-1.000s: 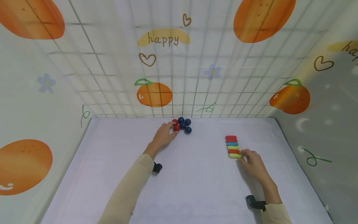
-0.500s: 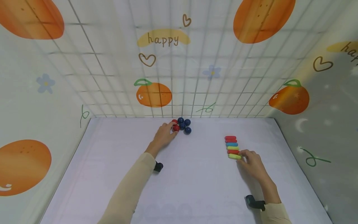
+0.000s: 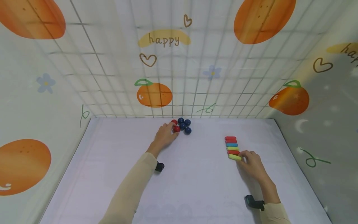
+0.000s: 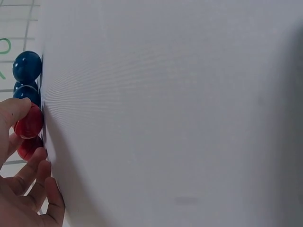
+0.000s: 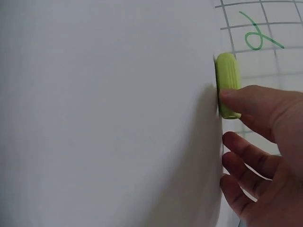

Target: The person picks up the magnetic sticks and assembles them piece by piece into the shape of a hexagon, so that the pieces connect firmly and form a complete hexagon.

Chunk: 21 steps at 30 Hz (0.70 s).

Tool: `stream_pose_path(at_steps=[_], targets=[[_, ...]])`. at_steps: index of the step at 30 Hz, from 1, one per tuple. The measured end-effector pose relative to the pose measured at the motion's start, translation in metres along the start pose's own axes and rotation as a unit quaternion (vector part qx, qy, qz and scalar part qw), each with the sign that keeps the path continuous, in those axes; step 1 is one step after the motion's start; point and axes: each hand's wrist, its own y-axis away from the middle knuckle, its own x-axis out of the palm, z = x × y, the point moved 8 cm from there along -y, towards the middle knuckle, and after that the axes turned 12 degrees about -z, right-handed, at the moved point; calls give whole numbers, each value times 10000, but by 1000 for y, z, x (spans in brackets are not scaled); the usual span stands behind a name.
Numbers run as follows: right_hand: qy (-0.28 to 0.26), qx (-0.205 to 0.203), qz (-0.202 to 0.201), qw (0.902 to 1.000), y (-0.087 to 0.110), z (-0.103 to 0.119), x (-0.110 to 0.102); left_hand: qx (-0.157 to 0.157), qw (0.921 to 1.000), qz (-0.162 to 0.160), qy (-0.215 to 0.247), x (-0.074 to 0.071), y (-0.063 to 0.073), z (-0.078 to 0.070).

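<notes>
Pinched between thumb and finger of your right hand (image 3: 253, 164), the yellow-green stick (image 3: 233, 157) lies slightly askew on the tabletop (image 3: 201, 177), just beside a red stick (image 3: 232, 152); a light, even hold should turn it without nudging that neighbour. Your spare fingers (image 5: 244, 163) curl loosely. Farther left, your left hand (image 3: 164, 135) pinches the nearer red ball (image 3: 176, 128); steady it beside the blue balls (image 3: 188, 131).

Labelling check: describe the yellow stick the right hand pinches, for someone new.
On the table, right of the balls, lies a column of sticks. Yours is the yellow stick at its near end; unlike the other yellow one, the right hand pinches it.
</notes>
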Motion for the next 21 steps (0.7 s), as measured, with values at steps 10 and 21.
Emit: stream_pose_path(at_steps=[10,21], targets=[[61,28,103,9999,1,-1,3,-64,10000,-18,-23,-3,4,-2],[-281,-209,45,9994,10,18,-3,-3,9996,68,277,-9,19,2]])
